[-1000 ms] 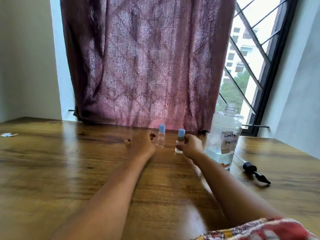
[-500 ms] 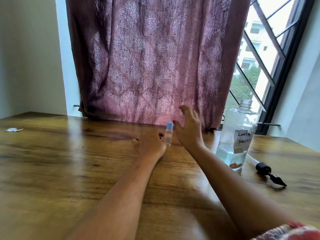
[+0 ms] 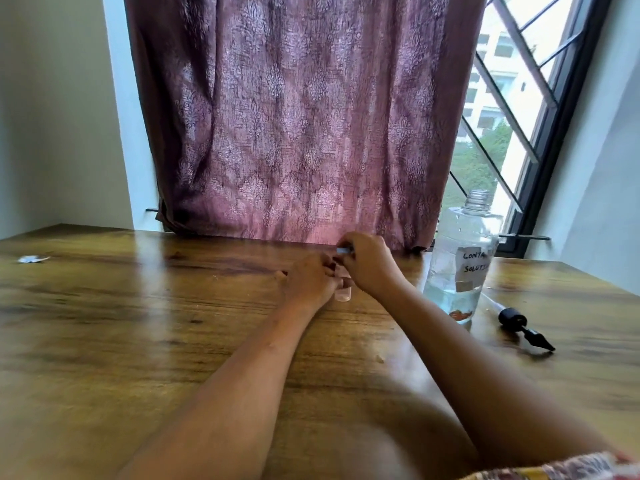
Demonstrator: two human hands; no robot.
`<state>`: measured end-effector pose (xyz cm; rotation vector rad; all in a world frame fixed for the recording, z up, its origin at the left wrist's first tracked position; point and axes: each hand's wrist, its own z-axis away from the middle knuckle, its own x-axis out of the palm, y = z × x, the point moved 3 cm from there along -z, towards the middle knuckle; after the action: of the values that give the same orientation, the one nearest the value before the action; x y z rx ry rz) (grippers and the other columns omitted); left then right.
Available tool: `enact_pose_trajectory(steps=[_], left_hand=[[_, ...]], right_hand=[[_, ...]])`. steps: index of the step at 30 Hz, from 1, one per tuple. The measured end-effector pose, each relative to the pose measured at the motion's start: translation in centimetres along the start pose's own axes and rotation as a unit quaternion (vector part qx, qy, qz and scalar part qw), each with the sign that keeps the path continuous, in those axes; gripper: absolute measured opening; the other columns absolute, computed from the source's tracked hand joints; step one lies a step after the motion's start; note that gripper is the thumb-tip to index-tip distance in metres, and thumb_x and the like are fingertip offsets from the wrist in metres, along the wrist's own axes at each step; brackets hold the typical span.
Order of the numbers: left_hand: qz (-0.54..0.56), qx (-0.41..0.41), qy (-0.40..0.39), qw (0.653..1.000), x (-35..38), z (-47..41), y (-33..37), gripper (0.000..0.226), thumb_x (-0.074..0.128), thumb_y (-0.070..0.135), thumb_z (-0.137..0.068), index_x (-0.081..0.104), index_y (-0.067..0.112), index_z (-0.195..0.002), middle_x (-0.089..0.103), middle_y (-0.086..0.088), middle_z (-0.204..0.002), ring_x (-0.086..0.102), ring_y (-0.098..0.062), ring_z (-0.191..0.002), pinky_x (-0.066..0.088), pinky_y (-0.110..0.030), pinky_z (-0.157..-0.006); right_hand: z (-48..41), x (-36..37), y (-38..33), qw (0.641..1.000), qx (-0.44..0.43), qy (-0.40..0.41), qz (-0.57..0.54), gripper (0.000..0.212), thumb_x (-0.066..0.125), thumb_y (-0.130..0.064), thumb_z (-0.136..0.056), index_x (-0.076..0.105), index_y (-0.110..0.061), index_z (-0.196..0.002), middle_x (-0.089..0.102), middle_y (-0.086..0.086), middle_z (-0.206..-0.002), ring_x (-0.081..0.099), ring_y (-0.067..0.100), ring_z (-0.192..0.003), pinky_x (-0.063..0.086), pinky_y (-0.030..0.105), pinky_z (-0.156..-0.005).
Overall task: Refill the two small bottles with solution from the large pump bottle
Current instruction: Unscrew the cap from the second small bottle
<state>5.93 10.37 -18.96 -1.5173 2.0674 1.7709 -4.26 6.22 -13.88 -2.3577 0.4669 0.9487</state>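
We see a glossy wooden worktop [image 3: 138, 323], a patterned maroon curtain [image 3: 294, 116] behind it, a barred window [image 3: 502, 109] at right, and a small white scrap [image 3: 33, 259] far left.

A mauve curtain [image 3: 304, 116] with a damask medallion pattern hangs at the far side. The table [image 3: 138, 341] is glossy brown woodgrain. On the right, the clear large bottle [image 3: 462, 261] carries a white handwritten label; the pump head [image 3: 523, 329] is black.

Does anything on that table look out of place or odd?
The black pump head lies on its side on the wooden table, apart from the large clear bottle, whose neck stands open. A small white scrap sits alone at the far left. No spill shows.
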Motion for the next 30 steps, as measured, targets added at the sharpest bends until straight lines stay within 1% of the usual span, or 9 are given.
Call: enact_pose_trajectory(steps=[2,4,10,15,19,23,25,27,30], left_hand=[[0.033,0.009,-0.048,0.998,0.4,0.1,0.1,0.015,0.074,0.031,-0.058,0.06,0.031,-0.063,0.066,0.013,-0.07,0.066,-0.016,-0.085,0.05,-0.047,-0.091],[0.042,0.025,-0.074,0.996,1.1,0.2,0.3,0.027,0.071,0.052,-0.043,0.064,0.039,-0.066,0.067,0.014,-0.067,0.068,-0.015,-0.084,0.05,-0.051,-0.09],[0.027,0.058,-0.128,0.99,1.3,1.8,1.6,0.032,0.064,0.07,-0.043,0.061,0.054,-0.071,0.07,0.019,-0.083,0.064,-0.009,-0.098,0.04,-0.049,-0.101],[0.065,0.045,-0.137,0.987,1.5,1.9,1.2,0.043,0.062,0.066,-0.039,0.062,0.05,-0.079,0.071,0.02,-0.091,0.063,-0.005,-0.105,0.037,-0.048,-0.106],[0.042,0.056,-0.126,0.99,1.4,2.2,1.5,0.029,0.071,0.053,-0.062,0.065,0.052,-0.09,0.07,0.026,-0.087,0.061,-0.001,-0.105,0.02,-0.054,-0.111],[0.021,0.075,-0.114,0.99,1.1,2.3,1.6,0.024,0.07,0.056,-0.065,0.062,0.047,-0.085,0.069,0.023,-0.089,0.06,-0.002,-0.106,0.023,-0.048,-0.108],[-0.025,0.086,-0.091,0.992,0.9,2.5,2.0,0.017,0.07,0.048,-0.076,0.061,0.041,-0.089,0.065,0.019,-0.089,0.057,-0.004,-0.105,0.023,-0.04,-0.099],[-0.058,0.098,-0.082,0.99,0.8,2.7,2.1,0.018,0.068,0.045,-0.08,0.063,0.038,-0.096,0.066,0.014,-0.098,0.053,-0.004,-0.103,0.021,-0.037,-0.094],[-0.031,0.106,-0.106,0.988,0.9,2.7,2.0,0.015,0.068,0.046,-0.075,0.055,0.041,-0.081,0.065,0.015,-0.093,0.057,-0.009,-0.105,0.029,-0.046,-0.105]], right_hand=[[1.0,-1.1,0.5,1.0,0.015,0.003,-0.012,0.013,0.058,-0.005,-0.082,0.067,-0.007,-0.09,0.066,0.006,-0.087,0.056,0.017,-0.076,0.043,0.026,-0.067],[1.7,-2.1,1.0,1.0,0.018,0.008,-0.009,0.011,0.062,-0.008,-0.082,0.068,-0.008,-0.09,0.063,0.003,-0.084,0.054,0.015,-0.076,0.04,0.024,-0.067],[2.4,-3.8,1.7,0.998,-0.03,-0.038,-0.031,0.015,0.069,-0.011,-0.08,0.072,-0.009,-0.093,0.071,0.006,-0.09,0.058,0.011,-0.08,0.043,0.021,-0.074],[2.6,-4.0,2.8,0.978,-0.036,-0.132,-0.159,0.032,0.06,0.005,-0.081,0.068,-0.014,-0.107,0.067,-0.005,-0.095,0.062,0.005,-0.091,0.048,0.016,-0.083],[2.8,-4.2,4.5,0.953,0.016,-0.136,-0.27,0.05,0.054,0.013,-0.083,0.056,-0.018,-0.121,0.062,0.006,-0.115,0.062,0.015,-0.097,0.051,0.029,-0.086],[2.8,-4.0,3.8,0.991,0.002,-0.095,-0.098,0.017,0.068,-0.024,-0.082,0.068,-0.016,-0.098,0.062,-0.002,-0.086,0.056,0.01,-0.077,0.043,0.025,-0.073],[2.9,-3.5,2.9,0.997,-0.026,-0.065,-0.023,0.022,0.069,-0.035,-0.08,0.064,-0.014,-0.086,0.057,-0.003,-0.077,0.051,0.013,-0.073,0.037,0.026,-0.065],[2.9,-3.2,2.3,0.997,-0.044,-0.054,-0.013,0.017,0.069,-0.029,-0.079,0.061,-0.014,-0.078,0.055,-0.001,-0.078,0.051,0.016,-0.074,0.035,0.026,-0.064],[3.0,-3.2,1.5,0.994,-0.066,-0.072,-0.041,0.009,0.071,-0.019,-0.077,0.067,-0.011,-0.079,0.059,-0.004,-0.077,0.053,0.011,-0.074,0.038,0.022,-0.065]])
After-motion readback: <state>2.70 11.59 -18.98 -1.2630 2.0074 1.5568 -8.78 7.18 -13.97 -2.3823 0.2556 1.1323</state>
